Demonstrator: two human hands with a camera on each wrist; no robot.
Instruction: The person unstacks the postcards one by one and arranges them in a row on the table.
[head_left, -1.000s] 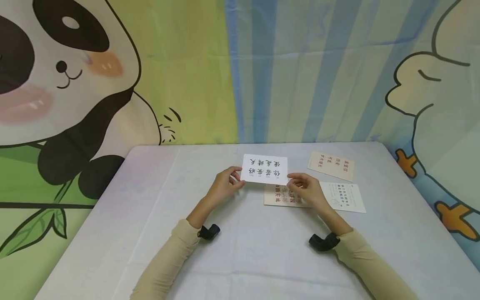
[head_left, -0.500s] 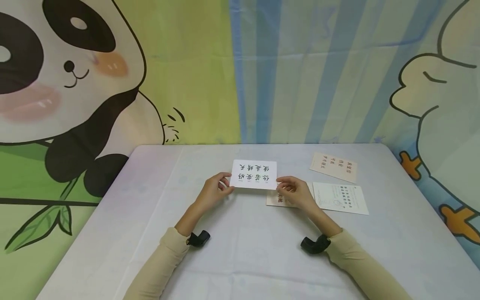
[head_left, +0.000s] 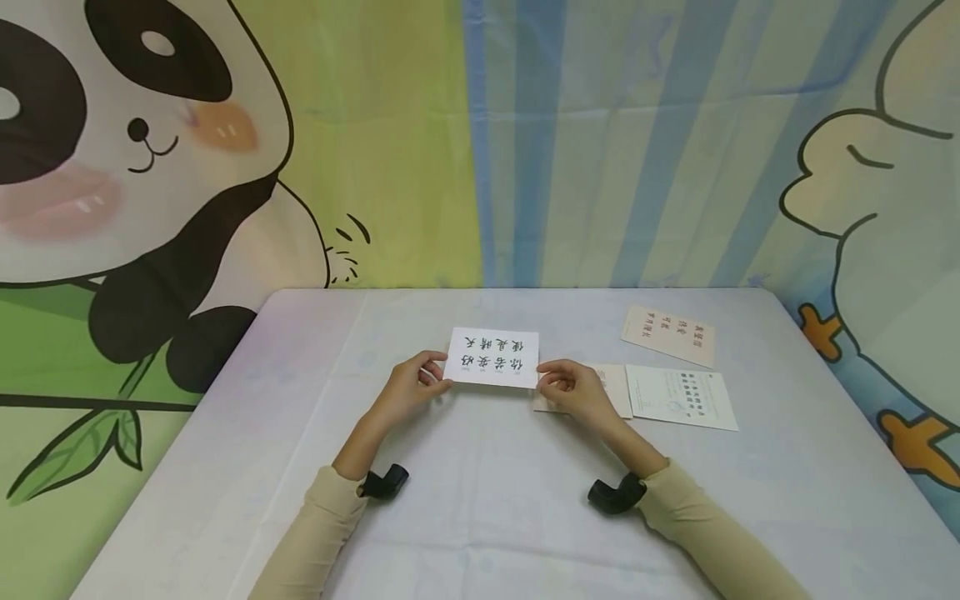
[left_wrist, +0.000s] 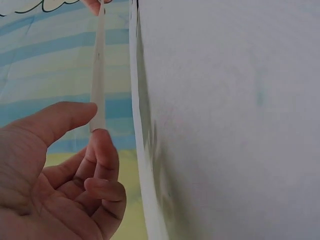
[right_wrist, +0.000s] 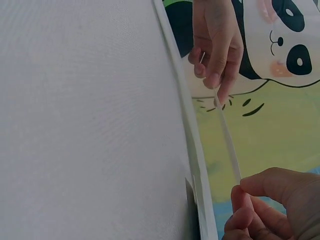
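Observation:
A white card (head_left: 492, 357) with two rows of black Chinese characters is held up over the table between both hands. My left hand (head_left: 408, 387) pinches its left edge between thumb and fingertips, the other fingers curled. At the opposite edge, my right hand (head_left: 581, 396) pinches the card the same way. Seen edge-on, the card (left_wrist: 98, 75) is a thin pale strip in the left wrist view. The right wrist view shows the strip of card (right_wrist: 229, 140) running from one hand to the other. Partly behind the right hand lies a beige card (head_left: 615, 387) on the table.
To the right lies a white card (head_left: 682, 396) with small dark print, beside the beige one. Farther back is another beige card (head_left: 670, 335) with reddish-brown characters. A pale cloth covers the table (head_left: 465, 492); behind it hangs a printed backdrop (head_left: 585, 150).
Both hands have moved left and a little toward the person, carrying the white card with them. More of the small-print card on the right shows. The pinch at both edges has stayed the same.

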